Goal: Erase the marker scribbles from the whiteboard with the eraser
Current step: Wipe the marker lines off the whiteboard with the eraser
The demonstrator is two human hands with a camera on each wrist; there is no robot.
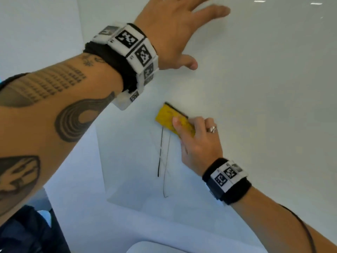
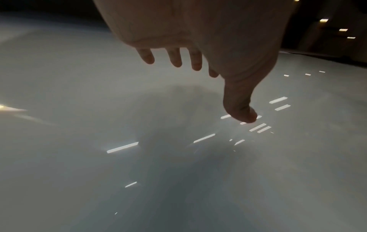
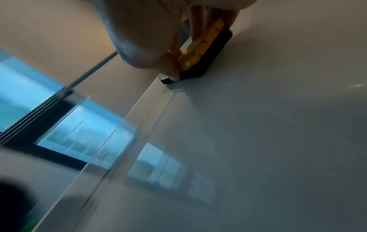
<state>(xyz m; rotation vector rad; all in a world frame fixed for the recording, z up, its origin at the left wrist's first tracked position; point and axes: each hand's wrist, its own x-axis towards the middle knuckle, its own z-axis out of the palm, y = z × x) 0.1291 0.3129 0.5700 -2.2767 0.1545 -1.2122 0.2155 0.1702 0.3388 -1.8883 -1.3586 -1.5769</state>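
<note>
Now right hand (image 1: pixel 197 141) grip around yellow eraser (image 1: pixel 168 118) on whiteboard (image 1: pixel 264 88) (left hand (image 1: pixel 169 31) spread flat).

The flat glossy white whiteboard (image 1: pixel 264 88) fills the head view from 12 to 4 o'clock. The left hand (image 1: pixel 173 31) lies spread against it at 12 o'clock. Toward 6 o'clock from that hand, the right hand (image 1: pixel 198 141) presses the yellow-backed, black-felted rectangular eraser (image 1: pixel 168 115) on the board. The thin black marker scribbles (image 1: pixel 161 154) run from the eraser's edge toward 6 o'clock, at 9 o'clock of the right hand.
</note>
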